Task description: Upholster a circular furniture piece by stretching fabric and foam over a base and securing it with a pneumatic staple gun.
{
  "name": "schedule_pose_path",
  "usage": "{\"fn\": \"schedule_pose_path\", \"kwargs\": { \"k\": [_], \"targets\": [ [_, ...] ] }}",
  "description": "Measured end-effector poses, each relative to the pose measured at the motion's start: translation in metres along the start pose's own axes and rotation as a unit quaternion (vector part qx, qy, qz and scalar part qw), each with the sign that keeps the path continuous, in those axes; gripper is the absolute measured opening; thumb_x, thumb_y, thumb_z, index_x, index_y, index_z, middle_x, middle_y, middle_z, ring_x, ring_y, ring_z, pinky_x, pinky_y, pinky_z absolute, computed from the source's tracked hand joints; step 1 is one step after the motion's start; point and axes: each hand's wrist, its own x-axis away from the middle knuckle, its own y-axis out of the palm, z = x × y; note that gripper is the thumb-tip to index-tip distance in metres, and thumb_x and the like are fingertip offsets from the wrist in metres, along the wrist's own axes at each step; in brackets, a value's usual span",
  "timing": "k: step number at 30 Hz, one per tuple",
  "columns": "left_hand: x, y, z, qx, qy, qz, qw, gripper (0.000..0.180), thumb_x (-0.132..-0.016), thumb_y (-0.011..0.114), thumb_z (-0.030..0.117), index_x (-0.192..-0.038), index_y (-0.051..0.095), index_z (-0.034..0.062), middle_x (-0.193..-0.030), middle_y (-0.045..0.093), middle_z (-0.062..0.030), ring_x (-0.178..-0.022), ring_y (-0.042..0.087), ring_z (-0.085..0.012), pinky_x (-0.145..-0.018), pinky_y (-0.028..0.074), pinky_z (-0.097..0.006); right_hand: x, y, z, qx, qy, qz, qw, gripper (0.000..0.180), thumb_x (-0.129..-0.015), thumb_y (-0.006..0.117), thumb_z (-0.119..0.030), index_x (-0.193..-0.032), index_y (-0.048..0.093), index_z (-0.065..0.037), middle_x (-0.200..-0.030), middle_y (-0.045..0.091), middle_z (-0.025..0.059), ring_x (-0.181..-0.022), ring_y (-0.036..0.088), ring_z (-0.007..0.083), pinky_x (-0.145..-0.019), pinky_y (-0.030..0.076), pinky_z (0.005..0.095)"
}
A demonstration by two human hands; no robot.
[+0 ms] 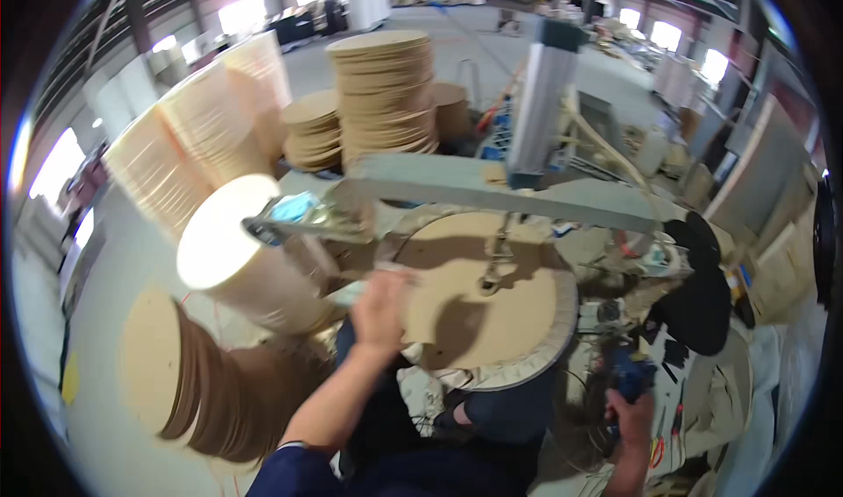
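Observation:
In front of me a round tan board (492,321) lies flat inside a ring of pale gathered fabric (562,313). A metal rod with a small round foot (489,283) comes down from the beam above onto the board. My left hand (384,308) is at the board's left edge, over the fabric rim; its fingers are smeared by motion. Off to the right, my right hand (630,414) is wrapped round the handle of a blue handheld tool (632,374), whose exact kind I cannot make out.
A grey beam (421,176) with an upright cylinder (537,102) crosses above the board. Stacks of round boards (382,102) stand behind, more boards (149,365) at lower left. A large white roll (233,242) is at left. Scissors (657,449) and black cloth (694,295) lie right.

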Motion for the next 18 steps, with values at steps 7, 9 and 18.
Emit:
{"fn": "schedule_pose_path", "kwargs": {
  "k": [7, 9, 18],
  "targets": [
    [-0.111, -0.089, 0.008, -0.32, 0.276, 0.141, 0.895, 0.063, -0.08, 0.048, -0.014, -0.138, 0.057, 0.0067, -0.146, 0.047, -0.0211, -0.138, 0.043, -0.0401, -0.115, 0.035, -0.045, 0.022, 0.046, 0.028, -0.134, 0.103, -0.041, 0.985, 0.015, -0.087, 0.076, -0.01, -0.099, 0.069, -0.004, -0.066, 0.063, 0.0025, -0.051, 0.06, 0.0131, -0.05, 0.048, 0.0284],
    [-0.127, -0.091, -0.001, -0.369, 0.26, 0.104, 0.886, 0.062, -0.079, 0.047, -0.014, -0.137, 0.058, 0.007, -0.147, 0.047, -0.0202, -0.137, 0.043, -0.0401, -0.115, 0.035, -0.045, 0.027, 0.054, 0.035, -0.132, 0.11, -0.042, 0.984, 0.016, -0.088, 0.075, -0.01, -0.101, 0.069, -0.004, -0.066, 0.063, 0.0023, -0.051, 0.06, 0.0126, -0.05, 0.048, 0.0282],
    [-0.136, -0.102, 0.02, -0.376, 0.24, 0.004, 0.895, 0.047, -0.084, 0.056, -0.008, -0.13, 0.06, 0.0022, -0.138, 0.058, -0.0191, -0.127, 0.053, -0.0393, -0.106, 0.043, -0.044, 0.044, 0.066, 0.054, -0.115, 0.114, -0.074, 0.984, 0.015, -0.091, 0.072, -0.013, -0.103, 0.068, -0.004, -0.065, 0.062, 0.0009, -0.053, 0.059, 0.0095, -0.051, 0.047, 0.0266]
  ]
}}
